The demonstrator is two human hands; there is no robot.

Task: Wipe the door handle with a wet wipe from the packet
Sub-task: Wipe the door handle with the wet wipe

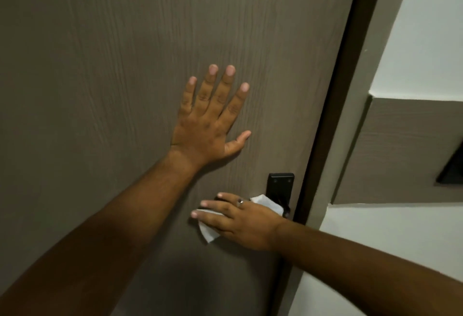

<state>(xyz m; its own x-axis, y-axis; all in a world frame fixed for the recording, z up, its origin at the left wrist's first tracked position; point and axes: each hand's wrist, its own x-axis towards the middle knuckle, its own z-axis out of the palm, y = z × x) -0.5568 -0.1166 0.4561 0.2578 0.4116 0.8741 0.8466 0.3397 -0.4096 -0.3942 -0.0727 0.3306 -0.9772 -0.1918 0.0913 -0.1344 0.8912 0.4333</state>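
A black door handle (280, 186) sits on a grey-brown wood-grain door (112, 65); only its backplate and a bit of the lever base show. My right hand (240, 220) lies over the lever and presses a white wet wipe (208, 230) around it, with wipe corners sticking out at both sides. A ring is on one finger. My left hand (213, 117) rests flat on the door above and left of the handle, fingers spread and holding nothing. The packet is not in view.
A dark door frame (335, 115) runs down the right of the door. Beyond it are a white wall (426, 27) and a grey-brown panel (406, 150) with a dark object at its right edge.
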